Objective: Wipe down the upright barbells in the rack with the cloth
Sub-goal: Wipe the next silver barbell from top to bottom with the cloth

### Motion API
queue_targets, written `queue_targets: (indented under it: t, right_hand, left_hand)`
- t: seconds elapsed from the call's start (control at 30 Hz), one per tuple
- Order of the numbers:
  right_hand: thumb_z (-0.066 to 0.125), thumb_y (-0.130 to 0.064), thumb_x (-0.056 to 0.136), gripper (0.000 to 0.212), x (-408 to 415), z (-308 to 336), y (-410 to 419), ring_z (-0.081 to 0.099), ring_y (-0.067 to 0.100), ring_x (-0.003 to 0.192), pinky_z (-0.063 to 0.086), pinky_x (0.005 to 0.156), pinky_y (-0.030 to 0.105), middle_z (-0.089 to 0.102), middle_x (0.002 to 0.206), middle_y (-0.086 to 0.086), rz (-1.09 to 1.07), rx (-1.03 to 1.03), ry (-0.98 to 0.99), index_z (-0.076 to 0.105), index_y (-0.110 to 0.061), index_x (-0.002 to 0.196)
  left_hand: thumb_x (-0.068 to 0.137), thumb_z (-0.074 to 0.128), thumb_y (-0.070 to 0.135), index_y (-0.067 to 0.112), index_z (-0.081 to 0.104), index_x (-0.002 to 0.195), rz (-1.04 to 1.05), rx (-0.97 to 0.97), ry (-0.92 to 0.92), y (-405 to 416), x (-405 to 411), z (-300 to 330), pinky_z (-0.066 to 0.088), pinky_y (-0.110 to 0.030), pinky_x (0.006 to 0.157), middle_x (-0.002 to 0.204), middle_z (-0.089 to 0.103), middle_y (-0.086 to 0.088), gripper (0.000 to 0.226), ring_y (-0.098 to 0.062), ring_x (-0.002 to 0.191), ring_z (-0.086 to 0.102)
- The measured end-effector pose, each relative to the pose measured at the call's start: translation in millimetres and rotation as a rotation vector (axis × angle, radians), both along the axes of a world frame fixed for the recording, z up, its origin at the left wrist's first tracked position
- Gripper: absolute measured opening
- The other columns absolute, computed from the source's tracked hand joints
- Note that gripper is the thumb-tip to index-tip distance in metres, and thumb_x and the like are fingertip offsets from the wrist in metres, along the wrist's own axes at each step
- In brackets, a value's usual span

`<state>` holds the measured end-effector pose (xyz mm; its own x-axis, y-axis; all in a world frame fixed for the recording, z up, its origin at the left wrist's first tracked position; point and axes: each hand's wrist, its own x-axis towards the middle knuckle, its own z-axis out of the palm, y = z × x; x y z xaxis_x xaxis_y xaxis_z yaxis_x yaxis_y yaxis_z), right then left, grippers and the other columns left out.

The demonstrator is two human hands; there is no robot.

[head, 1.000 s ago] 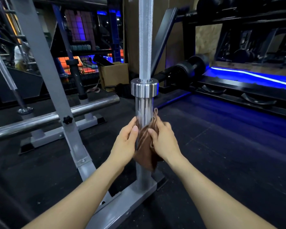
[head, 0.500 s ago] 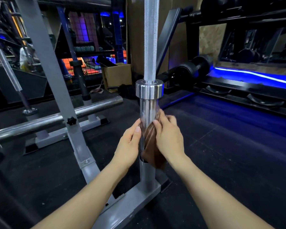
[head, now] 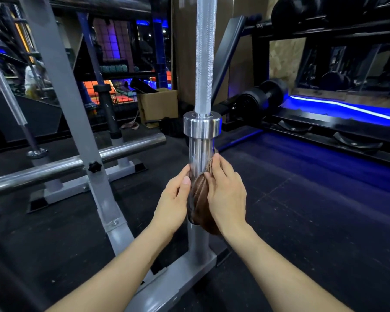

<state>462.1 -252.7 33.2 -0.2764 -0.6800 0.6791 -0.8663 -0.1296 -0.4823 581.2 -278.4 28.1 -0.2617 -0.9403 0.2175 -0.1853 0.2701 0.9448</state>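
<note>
An upright chrome barbell (head: 203,64) stands in a grey rack tube (head: 197,242) in the head view, its collar (head: 202,127) at mid-height and its sleeve below. A brown cloth (head: 199,197) is wrapped around the lower sleeve. My right hand (head: 226,194) presses the cloth against the sleeve from the right, fingers around it. My left hand (head: 175,199) lies on the left side of the sleeve, thumb at the cloth's edge; its fingers behind the bar are hidden.
A grey slanted rack post (head: 77,140) with a black knob stands to the left. A horizontal steel bar (head: 77,163) crosses behind it. Another upright bar (head: 7,91) leans at far left. A cardboard box (head: 158,104) and a dumbbell (head: 261,97) lie behind. Dark floor mat spreads right.
Both hands have slid the cloth a little higher up the sleeve toward the collar, and the cloth has twisted around it. The camera has moved slightly closer.
</note>
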Motion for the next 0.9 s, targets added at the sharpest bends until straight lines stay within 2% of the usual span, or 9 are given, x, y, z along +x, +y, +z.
queue_targets:
  t: [0.07,0.13,0.27,0.33,0.43,0.57,0.63,0.8,0.9]
  right_hand:
    - [0.043,-0.024,0.100,0.048,-6.1,-2.9,3.6,0.053,0.024,0.106,0.044,0.088,0.032,0.042,0.147,0.001,0.032,0.123,0.014,0.036,-0.012,0.146]
    - [0.043,-0.024,0.100,0.047,-11.6,0.0,5.7,0.051,0.024,0.110,0.042,0.092,0.032,0.044,0.146,0.001,0.051,0.139,0.042,0.038,-0.013,0.145]
    - [0.060,-0.012,0.090,0.039,-6.9,10.1,-1.3,0.058,0.031,0.091,0.052,0.075,0.035,0.060,0.128,0.010,-0.025,-0.071,0.104,0.058,-0.003,0.128]
    - [0.065,-0.007,0.085,0.042,-2.5,4.4,-5.2,0.059,0.031,0.084,0.053,0.070,0.034,0.062,0.124,0.013,-0.055,-0.128,0.100,0.059,0.001,0.125]
    - [0.066,-0.006,0.085,0.045,-0.8,-10.6,-7.9,0.057,0.031,0.084,0.053,0.069,0.035,0.061,0.125,0.013,-0.029,-0.119,0.059,0.056,0.001,0.129]
    - [0.045,-0.022,0.100,0.047,-5.6,-21.6,2.0,0.048,0.024,0.112,0.041,0.094,0.032,0.045,0.145,0.002,0.042,0.146,-0.010,0.038,-0.011,0.145]
    - [0.042,-0.025,0.100,0.047,-10.2,-15.2,5.0,0.046,0.023,0.117,0.036,0.098,0.029,0.042,0.147,0.000,0.066,0.187,-0.012,0.037,-0.014,0.146]
    - [0.047,-0.022,0.098,0.046,-2.7,10.2,-4.0,0.050,0.025,0.109,0.035,0.090,0.024,0.048,0.142,0.004,0.053,-0.039,-0.083,0.043,-0.008,0.142]
    - [0.049,-0.021,0.098,0.048,3.4,-10.6,-5.7,0.048,0.024,0.104,0.034,0.086,0.022,0.044,0.145,0.004,0.074,-0.051,-0.140,0.041,-0.007,0.143]
  left_hand:
    - [0.100,0.032,0.043,0.049,0.034,0.138,0.003,0.010,0.000,2.2,-0.8,0.7,0.035,-0.042,0.111,0.144,0.042,0.015,0.038,-0.006,0.129,0.042]
    - [0.100,0.031,0.044,0.052,0.034,0.135,-0.001,0.017,0.001,3.3,-0.1,2.8,0.034,-0.044,0.111,0.143,0.042,0.016,0.036,-0.007,0.130,0.041]
    - [0.098,0.031,0.048,0.057,0.035,0.129,-0.013,0.010,-0.003,1.6,1.6,2.3,0.034,-0.042,0.111,0.142,0.042,0.018,0.032,-0.005,0.130,0.041]
    - [0.098,0.032,0.047,0.058,0.038,0.126,-0.016,0.004,0.009,0.4,1.6,0.9,0.035,-0.041,0.111,0.140,0.043,0.021,0.030,-0.003,0.128,0.042]
    - [0.098,0.033,0.047,0.050,0.038,0.135,-0.010,0.003,0.013,-3.5,1.5,-3.6,0.036,-0.040,0.111,0.139,0.044,0.022,0.037,-0.001,0.127,0.043]
    - [0.097,0.033,0.051,0.048,0.035,0.139,-0.013,0.009,-0.004,-2.9,1.1,-5.6,0.035,-0.042,0.111,0.141,0.043,0.020,0.042,-0.003,0.128,0.041]
    - [0.097,0.032,0.051,0.049,0.034,0.139,-0.015,0.023,-0.008,-2.2,2.0,-5.2,0.034,-0.042,0.112,0.142,0.042,0.019,0.042,-0.004,0.129,0.041]
    - [0.095,0.034,0.055,0.052,0.038,0.135,-0.015,0.057,0.012,-6.0,3.0,-12.1,0.034,-0.041,0.111,0.141,0.046,0.016,0.040,-0.005,0.128,0.044]
    - [0.097,0.034,0.051,0.054,0.040,0.132,-0.004,0.054,0.019,-9.6,2.9,-16.2,0.037,-0.040,0.109,0.137,0.050,0.015,0.035,-0.006,0.124,0.049]
